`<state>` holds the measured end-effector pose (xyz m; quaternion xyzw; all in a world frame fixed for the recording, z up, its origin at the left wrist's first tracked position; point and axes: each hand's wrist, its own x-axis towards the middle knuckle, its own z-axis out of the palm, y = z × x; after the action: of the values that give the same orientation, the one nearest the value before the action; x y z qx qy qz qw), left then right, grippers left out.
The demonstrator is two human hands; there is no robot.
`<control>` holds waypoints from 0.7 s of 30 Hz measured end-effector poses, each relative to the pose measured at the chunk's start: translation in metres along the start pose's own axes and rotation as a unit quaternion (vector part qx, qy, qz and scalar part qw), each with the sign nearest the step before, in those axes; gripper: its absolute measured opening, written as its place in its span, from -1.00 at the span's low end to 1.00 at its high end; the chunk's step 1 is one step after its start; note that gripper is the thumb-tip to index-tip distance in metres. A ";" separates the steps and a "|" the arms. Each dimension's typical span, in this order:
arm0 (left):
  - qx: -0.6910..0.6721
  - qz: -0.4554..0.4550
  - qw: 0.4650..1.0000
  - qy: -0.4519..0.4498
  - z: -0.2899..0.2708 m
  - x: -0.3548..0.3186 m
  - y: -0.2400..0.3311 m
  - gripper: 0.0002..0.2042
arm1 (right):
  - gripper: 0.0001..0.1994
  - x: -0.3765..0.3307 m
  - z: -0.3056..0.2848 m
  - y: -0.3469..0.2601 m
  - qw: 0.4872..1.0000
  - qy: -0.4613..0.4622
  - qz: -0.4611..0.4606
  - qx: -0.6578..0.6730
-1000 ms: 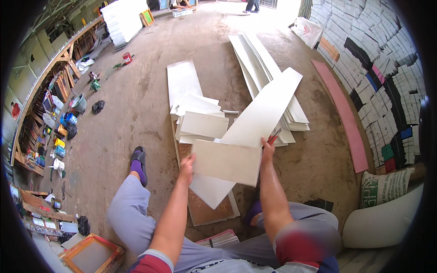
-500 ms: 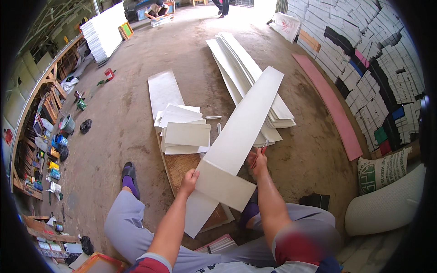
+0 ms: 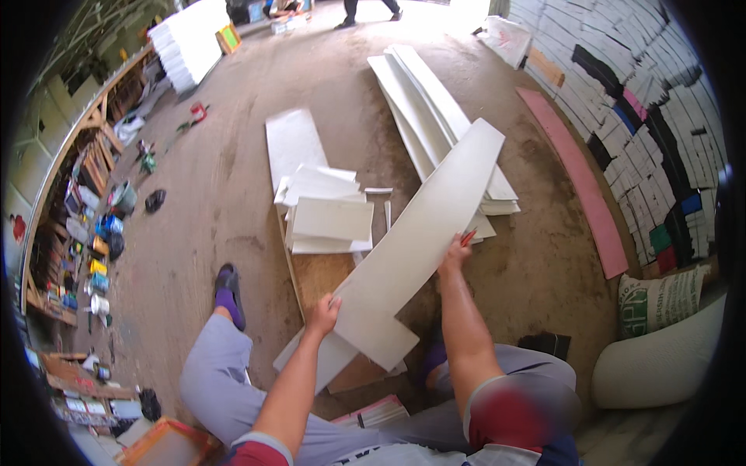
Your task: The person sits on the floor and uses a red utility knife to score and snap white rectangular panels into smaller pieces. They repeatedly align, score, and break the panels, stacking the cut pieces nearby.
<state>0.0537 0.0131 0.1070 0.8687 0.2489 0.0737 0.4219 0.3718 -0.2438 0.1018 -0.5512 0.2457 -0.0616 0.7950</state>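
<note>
Two hands on one long white board (image 3: 423, 241), angled over the brown base panel (image 3: 322, 279). Left hand (image 3: 322, 314) clamps its near left edge; right hand (image 3: 454, 255) grips the right edge, red pencil (image 3: 468, 236) between fingers. Keep both grips firm and the board flat, clear of the stacked offcuts (image 3: 326, 217).

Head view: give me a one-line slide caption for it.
Seated person's left hand and right hand hold a long white board slantwise over a wooden panel, beside stacked cut white pieces.

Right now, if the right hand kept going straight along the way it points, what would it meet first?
The right hand points up-right along the long white board it grips; beyond lies the stack of long white panels, probably first, though depth is unclear.
</note>
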 end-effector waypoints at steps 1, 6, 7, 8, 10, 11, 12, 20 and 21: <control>0.030 0.002 1.000 -0.003 0.005 0.011 0.003 -0.59 | -0.66 0.012 -0.010 -0.008 1.000 0.006 -0.020 0.007; 0.074 -0.005 0.997 -0.033 0.010 0.041 0.072 -0.63 | -0.73 0.045 -0.049 -0.036 0.989 0.064 -0.129 0.036; 0.071 -0.005 0.996 -0.047 0.013 0.045 0.080 -0.63 | -0.72 0.056 -0.062 -0.040 0.988 0.079 -0.128 0.031; 0.073 -0.010 0.995 -0.060 0.013 0.045 0.077 -0.64 | -0.70 0.050 -0.060 -0.039 0.988 0.093 -0.119 0.026; 0.080 0.006 0.996 -0.029 0.006 0.034 0.052 -0.64 | -0.68 0.016 -0.047 -0.045 0.994 0.103 -0.009 0.030; 0.082 0.018 0.996 -0.017 0.005 0.029 0.040 -0.64 | -0.67 -0.001 -0.041 -0.052 0.992 0.112 0.043 0.030; 0.091 0.019 0.996 -0.014 0.008 0.028 0.039 -0.64 | -0.67 -0.001 -0.045 -0.054 0.990 0.125 0.035 0.051; 0.020 -0.085 0.995 0.047 0.023 0.009 -0.001 -0.64 | -0.62 0.023 -0.063 -0.055 0.982 0.180 0.018 0.052; -0.039 -0.112 0.992 0.042 0.025 0.007 -0.006 -0.63 | -0.60 0.029 -0.067 -0.048 0.980 0.195 -0.024 -0.033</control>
<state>0.0660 0.0027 0.0857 0.8146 0.3587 0.0721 0.4501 0.3744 -0.3300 0.1178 -0.5602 0.3852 -0.1787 0.7112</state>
